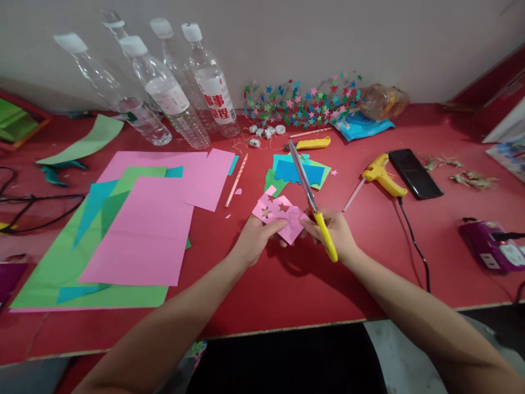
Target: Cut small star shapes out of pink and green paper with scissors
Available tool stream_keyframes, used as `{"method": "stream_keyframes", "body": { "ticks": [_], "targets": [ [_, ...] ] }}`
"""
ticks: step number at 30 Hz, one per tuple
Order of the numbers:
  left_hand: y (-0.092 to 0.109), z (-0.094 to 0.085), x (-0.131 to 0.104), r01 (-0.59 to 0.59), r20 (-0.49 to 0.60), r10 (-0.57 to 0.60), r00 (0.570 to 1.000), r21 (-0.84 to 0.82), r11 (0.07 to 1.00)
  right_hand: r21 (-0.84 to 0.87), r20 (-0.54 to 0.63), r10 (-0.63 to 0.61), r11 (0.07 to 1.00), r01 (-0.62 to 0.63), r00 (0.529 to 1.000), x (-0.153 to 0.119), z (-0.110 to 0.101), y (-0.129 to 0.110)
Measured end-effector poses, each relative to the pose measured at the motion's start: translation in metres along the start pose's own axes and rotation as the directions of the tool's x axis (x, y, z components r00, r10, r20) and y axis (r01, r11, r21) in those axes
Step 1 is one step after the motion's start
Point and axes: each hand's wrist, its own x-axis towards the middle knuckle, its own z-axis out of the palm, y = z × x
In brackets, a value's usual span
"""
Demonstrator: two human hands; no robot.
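Observation:
My left hand (pixel 256 236) pinches a small piece of pink paper (pixel 292 225) with star-shaped cutouts, its thumb lying on top. Scissors with yellow handles (pixel 326 235) hang from my right hand (pixel 333 234), blades pointing up and away from me. The fingers of my right hand also meet the right edge of the pink paper. The blades look closed and stand over the gap beside blue and green paper scraps (pixel 301 173). Part of my right fingers is hidden behind the scissor handle.
Pink sheets (pixel 143 235) over green and blue ones lie left. Plastic bottles (pixel 166 96) and a star-covered bottle (pixel 301 104) are at the back. A yellow cutter (pixel 314 143) lies centrally; a glue gun (pixel 383 175), phone (pixel 415 173) and purple power socket (pixel 492 246) are right.

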Motion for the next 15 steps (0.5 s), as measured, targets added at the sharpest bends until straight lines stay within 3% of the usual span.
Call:
{"method": "stream_keyframes", "body": {
  "ticks": [7,12,15],
  "targets": [
    [-0.003,-0.008,-0.009,0.115,0.128,-0.121,0.984,0.055,0.992,0.051,0.086,0.001,0.999,-0.006,0.996,-0.003,-0.001,-0.004],
    [0.011,-0.017,-0.008,-0.033,-0.052,0.032,0.998,-0.009,0.999,-0.097,0.159,0.038,0.995,-0.023,0.986,-0.002,-0.011,-0.012],
    [0.022,-0.024,-0.007,-0.192,-0.192,0.185,0.964,-0.019,0.981,-0.240,0.239,-0.011,0.968,0.070,0.971,-0.002,-0.017,-0.016]
  ]
}}
